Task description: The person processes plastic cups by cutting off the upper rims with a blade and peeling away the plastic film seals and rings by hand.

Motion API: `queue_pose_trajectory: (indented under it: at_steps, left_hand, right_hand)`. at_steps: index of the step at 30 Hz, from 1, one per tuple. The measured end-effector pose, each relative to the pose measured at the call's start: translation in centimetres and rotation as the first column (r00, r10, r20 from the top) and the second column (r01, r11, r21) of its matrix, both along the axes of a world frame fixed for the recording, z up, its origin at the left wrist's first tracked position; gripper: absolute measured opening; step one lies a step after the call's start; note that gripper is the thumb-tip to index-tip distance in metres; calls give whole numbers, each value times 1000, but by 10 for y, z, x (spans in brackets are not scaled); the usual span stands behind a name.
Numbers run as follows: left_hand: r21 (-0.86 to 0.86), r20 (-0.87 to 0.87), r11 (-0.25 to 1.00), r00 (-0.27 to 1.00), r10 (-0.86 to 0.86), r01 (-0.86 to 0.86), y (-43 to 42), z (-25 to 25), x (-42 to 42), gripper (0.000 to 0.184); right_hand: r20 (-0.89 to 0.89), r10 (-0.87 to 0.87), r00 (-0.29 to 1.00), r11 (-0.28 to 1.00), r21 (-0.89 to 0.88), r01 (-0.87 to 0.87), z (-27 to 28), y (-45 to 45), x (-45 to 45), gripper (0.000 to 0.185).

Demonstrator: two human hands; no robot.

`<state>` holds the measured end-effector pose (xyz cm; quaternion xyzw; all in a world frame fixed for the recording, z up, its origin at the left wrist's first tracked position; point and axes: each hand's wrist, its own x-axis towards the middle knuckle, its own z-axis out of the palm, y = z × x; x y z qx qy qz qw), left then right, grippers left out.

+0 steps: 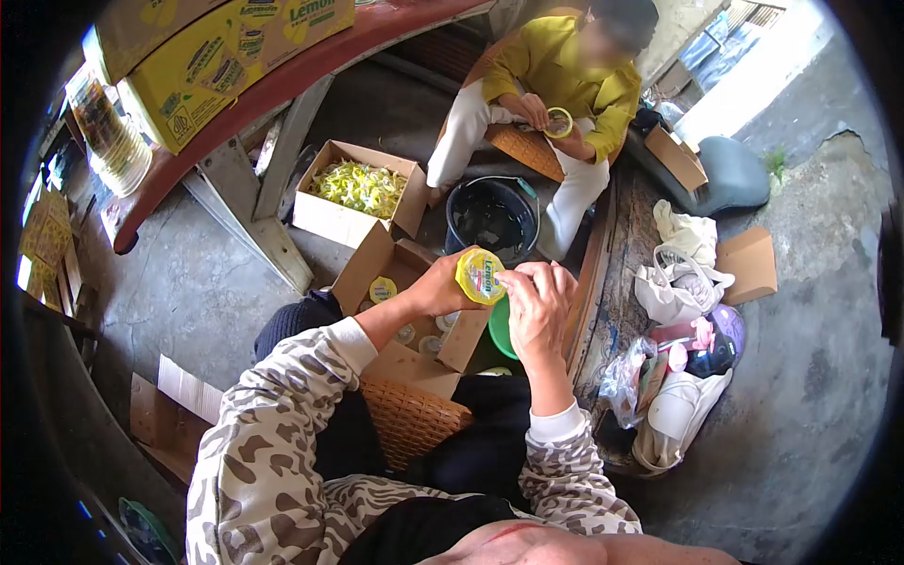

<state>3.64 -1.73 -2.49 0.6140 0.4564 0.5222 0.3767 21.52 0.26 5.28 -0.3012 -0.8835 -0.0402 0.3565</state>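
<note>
My left hand (439,285) is wrapped round a plastic drink cup with a yellow printed lid (481,277) reading "Lemon". The lid faces up towards me. My right hand (540,303) is closed in a pinch at the lid's right edge; its fingertips partly hide what they grip. Below my hands stands an open cardboard box (356,274) with several clear cups (430,345) and one yellow-lidded cup (382,289) inside. A green tub (503,330) shows partly beneath my right hand.
A co-worker (565,85) sits opposite, holding a similar cup. Between us are a dark bucket (492,218) and a carton of yellow scraps (359,188). Printed lemon cartons (226,71) and stacked cups (122,155) stand on the red-edged table. Bags (673,414) lie at the right.
</note>
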Motion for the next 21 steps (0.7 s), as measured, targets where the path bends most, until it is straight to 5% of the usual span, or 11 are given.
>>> queue_pose_trajectory:
  at_steps: [21]
  left_hand:
    - [127, 16, 989, 998, 69, -70, 2, -2, 11, 53]
  right_hand:
    - [141, -68, 988, 997, 53, 61, 2, -6, -4, 16]
